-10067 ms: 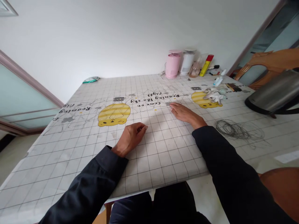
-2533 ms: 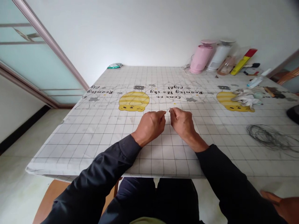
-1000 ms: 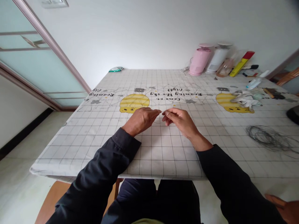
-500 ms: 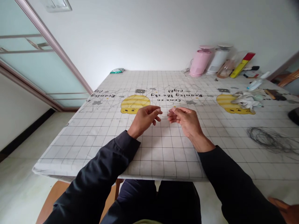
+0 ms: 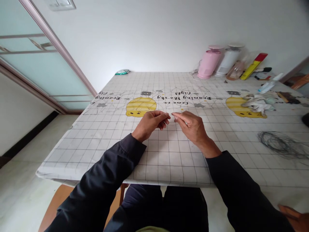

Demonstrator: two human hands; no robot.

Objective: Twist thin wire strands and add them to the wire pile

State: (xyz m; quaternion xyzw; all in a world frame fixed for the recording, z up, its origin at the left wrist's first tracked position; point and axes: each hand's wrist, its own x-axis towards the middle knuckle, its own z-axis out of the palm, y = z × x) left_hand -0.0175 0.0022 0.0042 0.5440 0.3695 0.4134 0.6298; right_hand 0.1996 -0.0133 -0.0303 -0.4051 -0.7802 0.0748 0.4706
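Over the middle of the table, my left hand [image 5: 152, 124] has its thumb and index finger pinched, the other fingers curled beneath. My right hand [image 5: 191, 125] faces it, also in a pinch, with its fingertips close to those of the left. Whatever lies in the two pinches is too thin or small to make out. Both hands are just above the white checked tablecloth [image 5: 116, 145]. To the right lies a loose coil of thin dark wire [image 5: 281, 144], apart from my hands.
Against the wall stand a pink cylindrical device [image 5: 210, 63], a white one [image 5: 228, 61] and a yellow-and-red box [image 5: 253, 67]. A crumpled pale glove or cloth [image 5: 259, 103] and a clear bottle [image 5: 269, 84] are at the right. A green packet [image 5: 122, 72] lies at the back left.
My right hand has turned and its fingers have drawn into a tighter pinch. The fingertips of both hands are closer together. The view has shifted slightly.
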